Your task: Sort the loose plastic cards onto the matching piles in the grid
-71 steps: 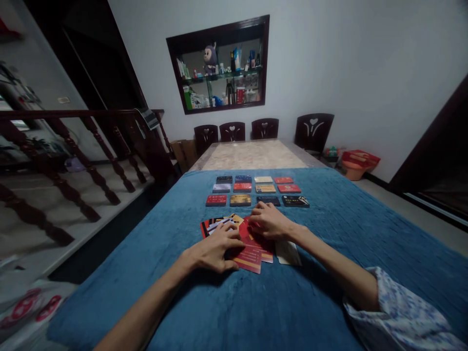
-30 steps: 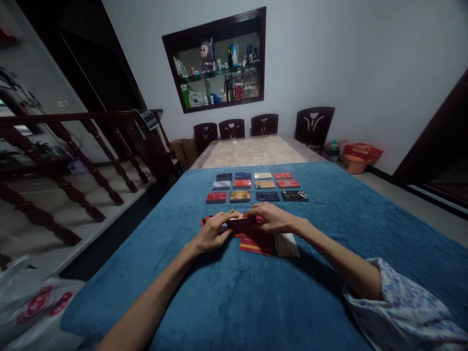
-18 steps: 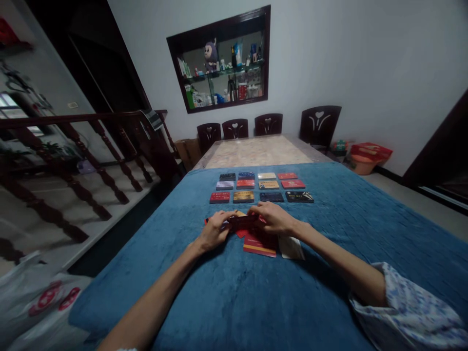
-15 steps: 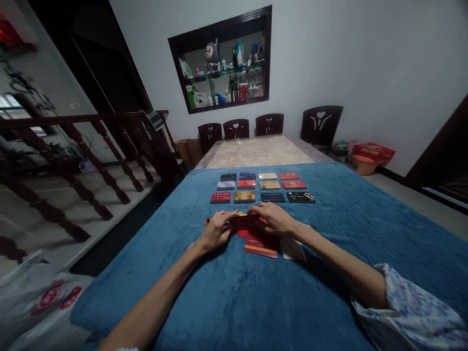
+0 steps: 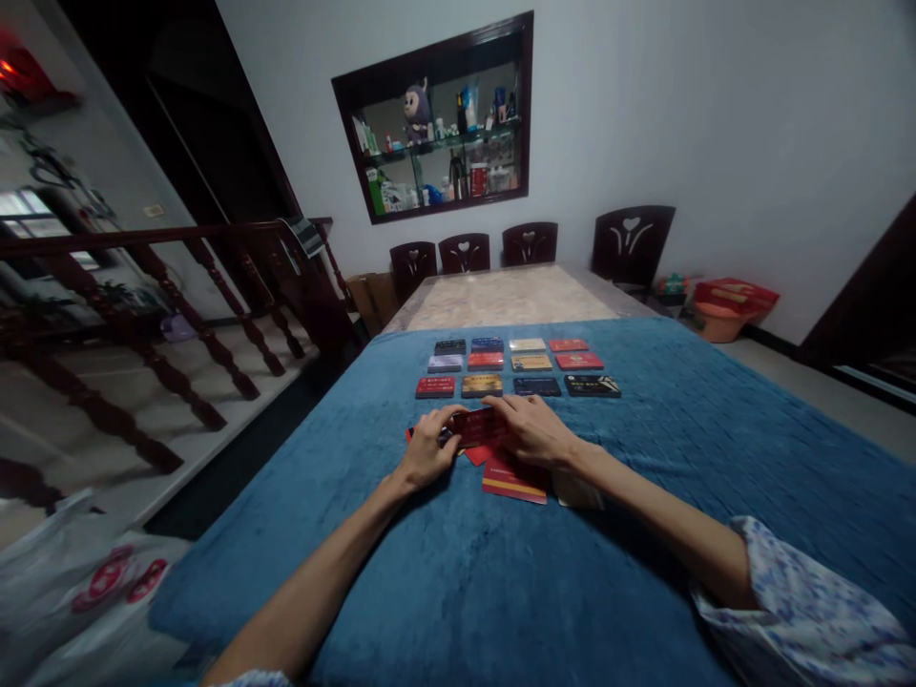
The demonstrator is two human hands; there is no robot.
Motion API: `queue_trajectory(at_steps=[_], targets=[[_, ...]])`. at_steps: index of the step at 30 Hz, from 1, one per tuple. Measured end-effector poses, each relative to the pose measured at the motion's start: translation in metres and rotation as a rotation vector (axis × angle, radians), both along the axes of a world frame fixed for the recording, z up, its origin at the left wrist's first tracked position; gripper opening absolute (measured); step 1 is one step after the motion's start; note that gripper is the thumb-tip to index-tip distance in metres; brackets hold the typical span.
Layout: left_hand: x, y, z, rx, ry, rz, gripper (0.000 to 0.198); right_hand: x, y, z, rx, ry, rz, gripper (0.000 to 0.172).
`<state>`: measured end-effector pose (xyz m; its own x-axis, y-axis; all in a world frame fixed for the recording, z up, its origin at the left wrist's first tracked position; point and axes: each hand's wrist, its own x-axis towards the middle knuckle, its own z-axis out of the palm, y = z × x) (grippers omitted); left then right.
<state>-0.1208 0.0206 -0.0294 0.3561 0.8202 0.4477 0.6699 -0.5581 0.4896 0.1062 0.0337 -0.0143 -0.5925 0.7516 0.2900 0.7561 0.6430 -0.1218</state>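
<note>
A dark red card stack point(image 5: 478, 426) is raised between my two hands, its printed face tilted toward me. My left hand point(image 5: 427, 450) grips its left end between thumb and fingers. The right end is held by my right hand point(image 5: 530, 431), whose fingers lie over the top edge. Beneath them, loose cards lie overlapping on the cloth, among them a red card with a yellow stripe point(image 5: 515, 481) and a pale card point(image 5: 578, 492) partly under my right wrist. Beyond my hands, several card stacks sit in three rows, including a gold stack point(image 5: 482, 385) and a black one point(image 5: 593, 385).
A blue cloth point(image 5: 444, 592) covers the near part of the table, with the bare marbled top point(image 5: 493, 298) beyond. Dark chairs point(image 5: 631, 246) stand at the far side. White plastic bags point(image 5: 93, 611) are at the lower left, beside a wooden railing point(image 5: 143, 382).
The dark red stack has tilted up, showing more of its printed face. My left thumb now shows at its lower left corner. The view has shifted slightly.
</note>
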Motion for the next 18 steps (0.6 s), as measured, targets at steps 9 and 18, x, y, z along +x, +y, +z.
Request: queue_trajectory(at_steps=[9,18], targets=[[-0.0057,0.0069,-0.0037,-0.065,-0.159,-0.036,0.042,-0.0029,0.0027,-0.0070,0.140,0.039,-0.023,0.048],[-0.0082,0.0060,0.0020,0.033,0.055,-0.015,0.053,-0.0040,-0.0015,-0.0011,0.260,-0.022,-0.067,0.041]])
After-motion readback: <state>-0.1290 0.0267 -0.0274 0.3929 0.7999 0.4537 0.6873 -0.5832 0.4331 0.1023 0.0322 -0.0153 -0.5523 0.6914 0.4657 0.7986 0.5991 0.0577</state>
